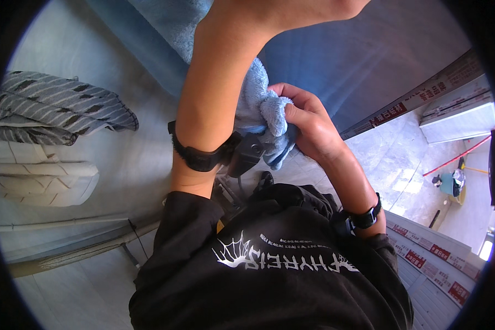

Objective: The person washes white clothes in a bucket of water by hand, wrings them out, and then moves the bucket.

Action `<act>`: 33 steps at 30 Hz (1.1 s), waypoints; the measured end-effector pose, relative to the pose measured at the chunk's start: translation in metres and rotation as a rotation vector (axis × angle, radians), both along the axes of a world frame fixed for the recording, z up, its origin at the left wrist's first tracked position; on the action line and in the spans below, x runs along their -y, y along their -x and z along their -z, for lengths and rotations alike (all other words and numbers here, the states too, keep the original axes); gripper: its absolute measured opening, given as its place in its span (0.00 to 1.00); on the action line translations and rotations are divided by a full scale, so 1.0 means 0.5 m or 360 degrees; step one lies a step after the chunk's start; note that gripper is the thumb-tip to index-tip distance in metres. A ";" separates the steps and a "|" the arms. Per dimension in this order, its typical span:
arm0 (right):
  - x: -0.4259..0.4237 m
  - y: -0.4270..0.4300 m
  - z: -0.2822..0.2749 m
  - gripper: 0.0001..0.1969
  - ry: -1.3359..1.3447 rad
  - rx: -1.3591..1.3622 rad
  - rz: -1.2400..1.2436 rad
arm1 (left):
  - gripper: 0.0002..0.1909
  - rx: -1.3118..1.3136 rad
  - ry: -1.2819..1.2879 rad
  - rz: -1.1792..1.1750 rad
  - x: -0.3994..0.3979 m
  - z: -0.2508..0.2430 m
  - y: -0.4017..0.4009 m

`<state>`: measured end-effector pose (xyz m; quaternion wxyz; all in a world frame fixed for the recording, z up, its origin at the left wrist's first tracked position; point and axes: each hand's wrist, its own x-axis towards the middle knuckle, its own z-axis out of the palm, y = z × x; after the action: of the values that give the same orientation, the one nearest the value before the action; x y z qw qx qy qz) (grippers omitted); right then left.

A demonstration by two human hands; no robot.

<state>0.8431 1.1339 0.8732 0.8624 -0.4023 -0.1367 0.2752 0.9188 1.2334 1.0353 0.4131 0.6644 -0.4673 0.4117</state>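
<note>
A fluffy light-blue cloth [274, 113] hangs bunched below my left forearm, its upper part passing behind that arm. My right hand [311, 121] pinches a fold of it between thumb and fingers. My left hand [326, 7] is raised at the top edge, and its fingers are cut off by the frame, so whatever they touch is hidden. More fluffy blue fabric [169, 24] shows at the upper left of the left forearm. A black strap [202, 159] with a black device [246, 154] is around the left forearm; another black strap [367, 218] circles the right wrist.
At left hang a grey striped cloth [62, 105] and a cream cloth [45, 177], above a pale pipe [86, 251]. Printed, wrapped profiles [416, 99] cross the right side, with more profiles [433, 251] below. Farther off, a light-blue bucket [449, 183] stands on the tiled floor [396, 169].
</note>
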 end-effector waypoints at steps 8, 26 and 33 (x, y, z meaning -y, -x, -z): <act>-0.017 0.024 -0.002 0.15 0.0097 0.0193 -0.0163 | 0.12 -0.0025 0.0063 0.0073 0.014 0.029 -0.020; -0.028 -0.087 0.019 0.35 -0.0277 0.0270 0.0479 | 0.34 -0.1405 0.2214 0.2903 0.028 0.246 0.006; -0.066 -0.078 0.009 0.19 -0.0180 -0.0108 0.0830 | 0.34 -0.1533 0.1895 0.1410 0.026 0.262 0.021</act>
<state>0.8819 1.1668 0.8689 0.9293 -0.3658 -0.0147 0.0490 0.9083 1.2203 0.9042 0.9640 0.1981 -0.1650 0.0643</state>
